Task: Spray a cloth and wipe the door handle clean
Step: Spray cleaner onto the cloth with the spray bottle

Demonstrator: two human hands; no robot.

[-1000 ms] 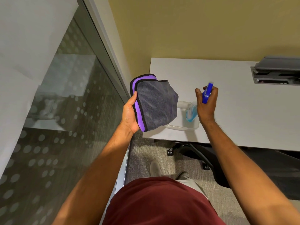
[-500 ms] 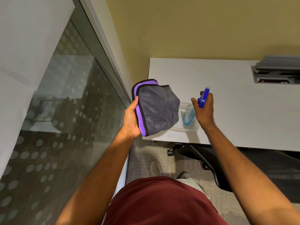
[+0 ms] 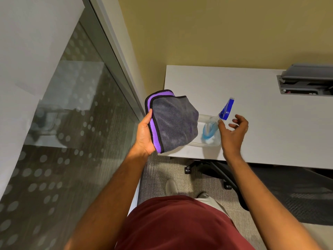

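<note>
The left hand [image 3: 145,133] grips a folded grey-and-purple microfibre cloth [image 3: 173,123] by its edge, held up beside the desk [image 3: 270,123]. The right hand [image 3: 233,131] is released, fingers loose, just beside the blue-headed spray bottle [image 3: 224,112] standing in a clear plastic tray [image 3: 201,144]. Spraying is judged finished; wiping remains, and no door handle is seen.
</note>
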